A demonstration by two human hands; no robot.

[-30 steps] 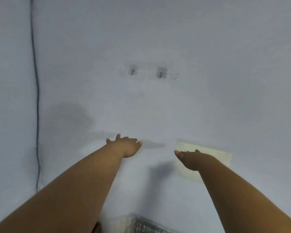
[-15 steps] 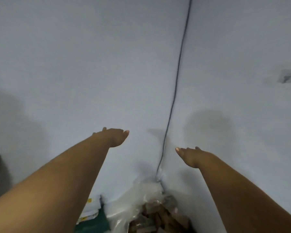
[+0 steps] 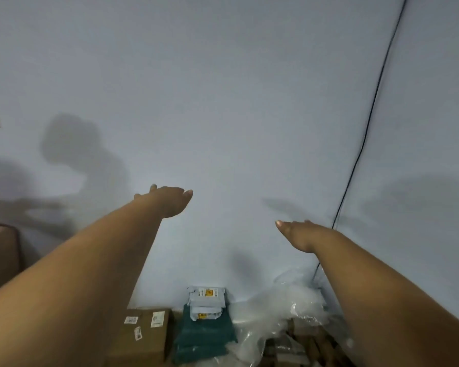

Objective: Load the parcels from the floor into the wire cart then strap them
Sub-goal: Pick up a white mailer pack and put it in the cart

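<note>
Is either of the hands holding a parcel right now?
No. The left hand and right hand are both stretched out empty above the parcels on the floor.

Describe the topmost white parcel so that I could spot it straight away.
Find the pale wall and follow it down to the floor. Between a brown cardboard box and crumpled clear plastic lies a teal bundle. The topmost white parcel crowns it, showing a yellow-marked label.

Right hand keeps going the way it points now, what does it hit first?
Probably the bare wall. The right hand is open, empty, fingers aimed forward; nothing shows between it and the wall. The parcels lie well below that line. Depth is unclear.
</note>
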